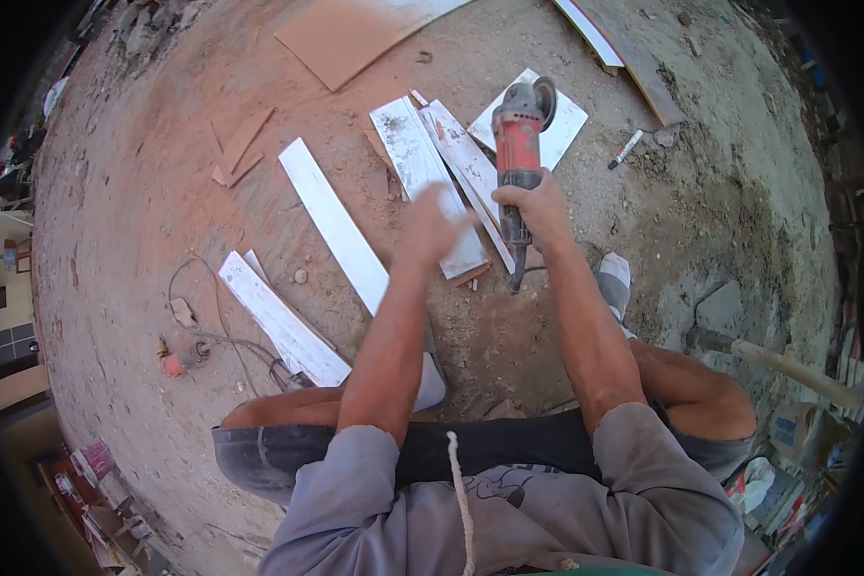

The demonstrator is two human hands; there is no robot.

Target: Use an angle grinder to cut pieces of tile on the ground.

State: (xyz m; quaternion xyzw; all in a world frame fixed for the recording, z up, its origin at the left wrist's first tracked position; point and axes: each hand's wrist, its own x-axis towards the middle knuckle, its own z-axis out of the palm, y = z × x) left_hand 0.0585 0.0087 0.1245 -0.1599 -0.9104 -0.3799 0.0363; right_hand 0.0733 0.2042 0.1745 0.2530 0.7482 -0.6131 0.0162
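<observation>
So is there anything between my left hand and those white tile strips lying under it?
Nothing visible. The left hand is blurred, open above the white tile strips on the dirt, with only air between. The red angle grinder sits off to the side in the right hand, not in that path.

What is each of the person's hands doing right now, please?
Left hand: blurred, holding nothing, above the white strips; fingers open or closed cannot be told.
Right hand: closed around the red angle grinder.

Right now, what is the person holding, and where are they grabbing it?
The right hand grips a red angle grinder around its body, behind the disc. The left hand is blurred and holds nothing.
</observation>
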